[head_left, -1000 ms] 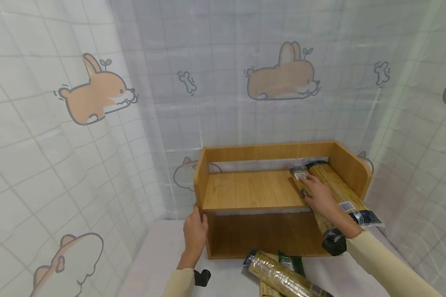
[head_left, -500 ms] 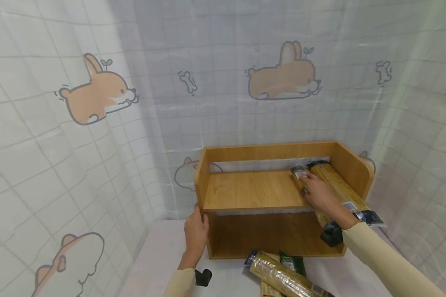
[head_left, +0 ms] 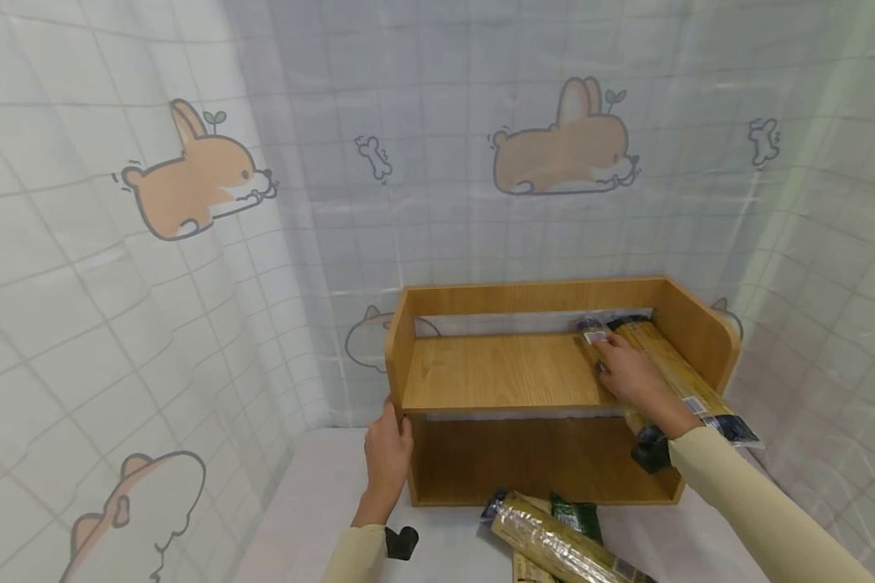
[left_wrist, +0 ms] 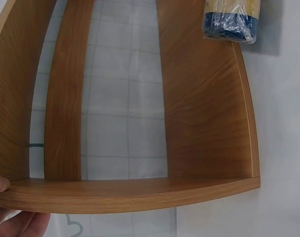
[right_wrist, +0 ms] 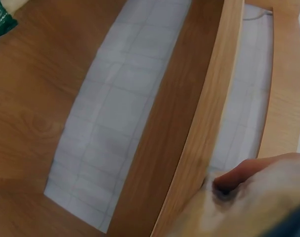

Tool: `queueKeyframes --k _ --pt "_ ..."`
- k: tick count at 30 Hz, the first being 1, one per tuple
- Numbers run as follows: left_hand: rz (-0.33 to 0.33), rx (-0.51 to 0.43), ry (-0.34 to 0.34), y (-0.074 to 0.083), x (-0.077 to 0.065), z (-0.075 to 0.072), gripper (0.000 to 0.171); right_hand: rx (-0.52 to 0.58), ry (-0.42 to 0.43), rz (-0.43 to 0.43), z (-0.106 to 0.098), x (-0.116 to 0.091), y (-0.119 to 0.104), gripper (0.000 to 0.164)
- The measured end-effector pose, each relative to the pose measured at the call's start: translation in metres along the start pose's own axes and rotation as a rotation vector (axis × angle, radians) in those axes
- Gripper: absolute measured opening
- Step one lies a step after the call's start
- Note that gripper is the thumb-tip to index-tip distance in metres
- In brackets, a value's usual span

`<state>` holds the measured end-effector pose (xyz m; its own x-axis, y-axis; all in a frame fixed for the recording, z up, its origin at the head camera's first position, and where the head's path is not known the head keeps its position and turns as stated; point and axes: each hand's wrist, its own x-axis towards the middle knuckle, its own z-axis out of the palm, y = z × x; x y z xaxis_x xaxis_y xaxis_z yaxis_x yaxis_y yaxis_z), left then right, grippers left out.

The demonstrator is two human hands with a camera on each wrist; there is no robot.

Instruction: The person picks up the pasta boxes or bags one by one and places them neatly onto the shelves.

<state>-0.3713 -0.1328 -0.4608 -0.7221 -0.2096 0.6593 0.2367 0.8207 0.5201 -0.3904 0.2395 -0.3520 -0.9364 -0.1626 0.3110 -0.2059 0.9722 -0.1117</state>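
We had our right hand (head_left: 638, 382) grasping a pack (head_left: 592, 331) directly beneath it. The pack lay on the upper level of the shelf (head_left: 496, 368), long axis front to back, just left of its neighbour (head_left: 674, 371). Our left hand (head_left: 388, 453), well apart, had its grip around the shelf's left side.

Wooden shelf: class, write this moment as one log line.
left hand: grips shelf | right hand: holds yellow package on upper tier | second package: right of it | third package: in front of shelf
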Motion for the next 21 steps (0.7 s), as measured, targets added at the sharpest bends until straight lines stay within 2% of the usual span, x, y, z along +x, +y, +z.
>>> queueKeyframes --k 9,14,21 --pt "-0.004 -0.005 0.002 0.0 -0.001 -0.001 0.028 0.057 -0.005 -0.026 0.004 0.008 0.006 0.059" --pt "-0.024 -0.007 -0.031 0.0 -0.001 0.001 0.029 0.05 -0.02 -0.018 0.006 0.009 0.011 0.057" --pt "-0.002 0.0 -0.005 0.001 0.0 0.001 0.029 0.081 -0.05 0.068 0.01 0.012 0.013 0.056"
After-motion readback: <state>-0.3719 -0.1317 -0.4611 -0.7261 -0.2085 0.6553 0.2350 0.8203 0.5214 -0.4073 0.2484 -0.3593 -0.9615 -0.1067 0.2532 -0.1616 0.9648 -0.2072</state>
